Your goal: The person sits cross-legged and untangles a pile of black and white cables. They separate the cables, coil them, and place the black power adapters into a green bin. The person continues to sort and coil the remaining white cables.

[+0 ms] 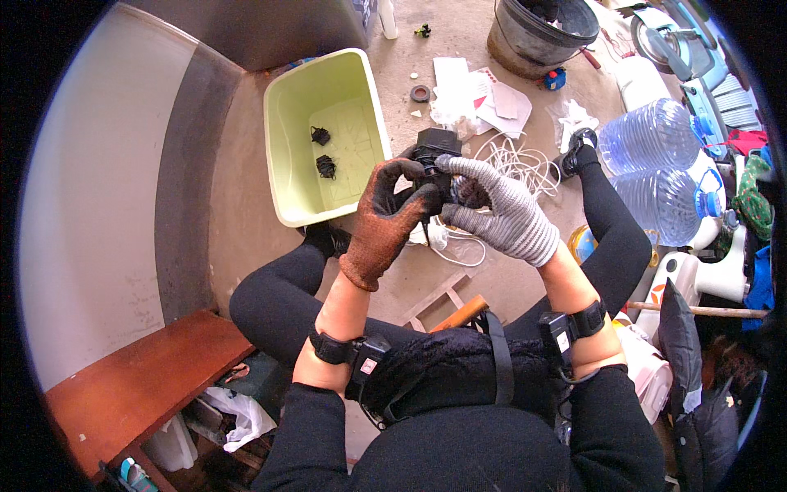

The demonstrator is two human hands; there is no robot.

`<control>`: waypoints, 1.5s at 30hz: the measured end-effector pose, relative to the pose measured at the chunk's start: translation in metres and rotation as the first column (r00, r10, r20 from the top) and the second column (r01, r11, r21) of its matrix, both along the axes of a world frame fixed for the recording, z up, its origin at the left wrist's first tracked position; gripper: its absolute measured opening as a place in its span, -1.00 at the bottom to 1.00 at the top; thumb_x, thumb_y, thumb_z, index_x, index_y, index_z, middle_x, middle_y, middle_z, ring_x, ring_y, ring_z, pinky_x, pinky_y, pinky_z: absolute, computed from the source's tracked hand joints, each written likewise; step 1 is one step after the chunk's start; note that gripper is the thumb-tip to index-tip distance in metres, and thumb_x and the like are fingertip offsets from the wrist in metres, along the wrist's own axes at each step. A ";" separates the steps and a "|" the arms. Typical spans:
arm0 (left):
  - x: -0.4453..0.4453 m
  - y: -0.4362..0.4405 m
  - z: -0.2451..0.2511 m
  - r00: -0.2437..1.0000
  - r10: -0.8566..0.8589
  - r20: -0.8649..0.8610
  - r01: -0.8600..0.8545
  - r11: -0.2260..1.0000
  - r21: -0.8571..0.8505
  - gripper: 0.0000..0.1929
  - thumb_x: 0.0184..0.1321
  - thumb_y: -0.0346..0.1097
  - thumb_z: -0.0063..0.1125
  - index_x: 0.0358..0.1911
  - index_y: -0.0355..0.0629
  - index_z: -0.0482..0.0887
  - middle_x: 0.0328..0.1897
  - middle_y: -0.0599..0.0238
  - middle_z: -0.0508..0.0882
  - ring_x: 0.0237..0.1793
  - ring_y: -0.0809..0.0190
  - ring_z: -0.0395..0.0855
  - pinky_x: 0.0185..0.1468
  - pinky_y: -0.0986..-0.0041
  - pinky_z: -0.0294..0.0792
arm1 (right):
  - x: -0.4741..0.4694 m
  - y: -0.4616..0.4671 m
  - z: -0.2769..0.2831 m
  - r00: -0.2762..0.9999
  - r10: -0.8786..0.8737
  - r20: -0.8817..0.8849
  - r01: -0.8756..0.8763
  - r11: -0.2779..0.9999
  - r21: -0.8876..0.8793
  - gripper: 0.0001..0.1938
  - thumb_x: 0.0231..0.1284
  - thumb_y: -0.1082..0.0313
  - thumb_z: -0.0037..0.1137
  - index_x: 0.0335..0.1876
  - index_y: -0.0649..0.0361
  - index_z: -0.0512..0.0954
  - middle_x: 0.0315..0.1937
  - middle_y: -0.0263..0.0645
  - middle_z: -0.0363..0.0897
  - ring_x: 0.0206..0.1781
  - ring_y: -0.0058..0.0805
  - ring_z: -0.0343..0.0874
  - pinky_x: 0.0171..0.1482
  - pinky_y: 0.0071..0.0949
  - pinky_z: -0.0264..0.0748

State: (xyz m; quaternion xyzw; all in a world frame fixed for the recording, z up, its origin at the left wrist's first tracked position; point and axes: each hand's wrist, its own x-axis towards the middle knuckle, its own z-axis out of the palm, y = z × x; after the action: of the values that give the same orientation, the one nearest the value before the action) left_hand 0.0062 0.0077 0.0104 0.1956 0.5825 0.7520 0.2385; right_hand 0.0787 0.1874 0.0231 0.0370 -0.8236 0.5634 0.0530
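Between my two gloved hands is a black power adapter (438,142) with dark cable around it. My left hand (388,215), in a brown glove with dark fingertips, grips it from the left. From the right, my right hand (507,212) in a grey striped glove pinches at the adapter's cable. The fingers hide part of the cable. A pale green plastic tub (289,203) stands just beyond my left hand. Inside it lie two small black bundles, one farther back (320,135) and one nearer (326,166). Tangled white cable (522,163) lies on the floor behind my right hand.
Papers (504,104) and a roll of dark tape (420,93) lie on the floor ahead. A dirty bucket (522,43) stands beyond them. Large clear water bottles (652,138) lie at the right, near a white sewing machine (695,273). A reddish-brown wooden bench (160,375) is at lower left.
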 end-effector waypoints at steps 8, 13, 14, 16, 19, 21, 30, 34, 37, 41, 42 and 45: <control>-0.006 -0.005 -0.003 0.998 -0.033 -0.047 0.032 0.999 -0.026 -0.62 0.15 -0.57 0.21 0.02 -0.25 0.39 0.02 0.27 0.47 0.05 0.31 0.52 0.15 0.46 0.47 | 0.001 -0.004 -0.004 0.999 -0.034 0.002 0.034 0.999 0.011 -0.49 0.13 0.33 0.29 0.20 0.05 0.39 -0.40 -0.21 0.58 -0.35 -0.41 0.63 -0.24 -0.43 0.54; 0.001 -0.002 -0.006 0.987 -0.099 -0.127 0.092 0.994 -0.062 -0.49 0.12 -0.54 0.29 0.09 -0.16 0.31 0.05 0.27 0.43 0.06 0.30 0.53 0.11 0.46 0.48 | 0.001 0.001 -0.002 1.000 -0.019 -0.019 0.022 0.991 0.132 -0.52 0.14 0.24 0.29 0.16 0.04 0.37 -0.40 -0.20 0.60 -0.34 -0.30 0.66 -0.25 -0.39 0.55; 0.003 -0.003 -0.006 0.985 -0.111 -0.130 0.100 0.991 -0.086 -0.47 0.11 -0.54 0.31 0.11 -0.14 0.29 0.06 0.27 0.42 0.06 0.30 0.53 0.10 0.46 0.49 | 0.000 0.003 0.000 1.000 0.003 -0.008 -0.002 0.990 0.140 -0.52 0.13 0.20 0.30 0.15 0.03 0.38 -0.41 -0.21 0.60 -0.34 -0.27 0.66 -0.27 -0.37 0.55; 0.006 -0.004 -0.007 0.992 -0.129 0.007 0.129 0.992 -0.015 -0.44 0.11 -0.52 0.33 0.12 -0.12 0.28 0.06 0.27 0.42 0.09 0.29 0.52 0.09 0.46 0.49 | -0.001 0.009 0.005 0.999 0.025 0.025 -0.029 0.987 0.160 -0.51 0.12 0.11 0.30 0.12 0.02 0.38 -0.43 -0.23 0.59 -0.36 -0.23 0.67 -0.29 -0.35 0.55; 0.006 -0.004 -0.009 0.985 -0.171 0.020 0.171 0.985 0.005 -0.43 0.09 -0.48 0.36 0.12 -0.12 0.30 0.08 0.28 0.41 0.12 0.29 0.49 0.13 0.45 0.48 | -0.001 0.016 0.013 0.994 0.076 0.073 -0.095 0.946 0.311 -0.48 0.08 -0.01 0.30 0.09 0.00 0.38 -0.45 -0.26 0.58 -0.40 -0.22 0.66 -0.33 -0.33 0.55; 0.005 -0.005 -0.011 0.984 -0.176 -0.015 0.176 0.984 -0.011 -0.43 0.08 -0.47 0.37 0.13 -0.12 0.31 0.10 0.28 0.41 0.12 0.29 0.49 0.16 0.44 0.47 | 0.000 0.017 0.016 0.992 0.045 0.115 -0.078 0.953 0.293 -0.54 0.05 0.21 0.38 0.04 0.08 0.44 -0.41 -0.32 0.57 -0.38 -0.53 0.59 -0.29 -0.51 0.52; 0.006 -0.008 -0.005 0.967 -0.212 0.144 0.200 0.976 0.090 -0.47 0.20 -0.43 0.25 0.17 -0.08 0.24 0.13 0.18 0.40 0.08 0.18 0.52 -0.06 0.25 0.65 | 0.001 0.010 0.011 0.999 0.039 -0.017 -0.036 0.989 0.145 -0.45 0.09 0.06 0.33 0.17 0.01 0.39 -0.38 -0.24 0.63 -0.33 -0.32 0.69 -0.25 -0.39 0.56; 0.003 -0.008 0.000 0.892 -0.220 0.395 0.168 0.972 0.163 -0.51 0.25 -0.37 0.20 0.17 -0.07 0.23 0.13 0.13 0.42 0.06 0.15 0.54 -0.09 0.21 0.66 | 0.002 0.011 0.010 0.997 0.076 0.034 -0.077 0.997 0.023 -0.50 0.08 0.38 0.35 0.17 0.16 0.45 -0.11 -0.23 0.62 -0.15 -0.55 0.62 -0.08 -0.49 0.57; 0.001 -0.008 0.003 0.902 -0.186 0.389 0.142 0.980 0.141 -0.53 0.28 -0.32 0.18 0.17 -0.09 0.23 0.13 0.10 0.44 0.04 0.14 0.56 -0.09 0.19 0.66 | 0.001 0.011 0.008 0.984 0.110 -0.142 -0.098 0.991 0.091 -0.59 0.12 0.42 0.30 0.12 0.18 0.50 -0.07 -0.22 0.62 -0.08 -0.52 0.62 -0.02 -0.49 0.56; 0.003 -0.007 0.006 0.932 -0.145 0.333 0.135 0.989 0.051 -0.54 0.30 -0.23 0.17 0.18 -0.05 0.25 0.01 0.12 0.53 -0.07 0.12 0.63 -0.16 0.21 0.67 | 0.000 0.006 0.003 0.975 0.020 -0.219 0.013 0.988 0.151 -0.70 0.16 0.28 0.25 0.02 0.05 0.56 -0.24 -0.18 0.65 -0.18 -0.26 0.67 -0.14 -0.38 0.56; 0.004 -0.007 0.006 0.935 -0.134 0.329 0.126 0.991 0.045 -0.55 0.30 -0.23 0.17 0.17 -0.05 0.25 0.01 0.13 0.53 -0.07 0.13 0.63 -0.16 0.22 0.67 | 0.000 0.006 0.002 0.979 0.002 -0.204 0.034 0.984 0.174 -0.72 0.15 0.27 0.26 -0.02 0.05 0.57 -0.27 -0.18 0.64 -0.21 -0.24 0.66 -0.17 -0.37 0.56; 0.005 -0.005 0.006 0.941 -0.099 0.322 0.090 0.995 0.044 -0.57 0.30 -0.25 0.16 0.15 -0.06 0.28 0.01 0.15 0.53 -0.07 0.15 0.62 -0.17 0.24 0.67 | 0.002 0.006 0.000 0.983 -0.016 -0.185 0.061 0.968 0.241 -0.77 0.11 0.21 0.27 -0.14 0.05 0.59 -0.36 -0.19 0.61 -0.29 -0.20 0.64 -0.24 -0.35 0.54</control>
State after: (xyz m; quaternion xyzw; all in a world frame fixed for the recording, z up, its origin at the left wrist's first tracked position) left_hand 0.0116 0.0032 0.0162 0.1006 0.5147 0.7697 0.3641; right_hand 0.0806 0.1936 0.0235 0.0786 -0.8794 0.4500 0.1340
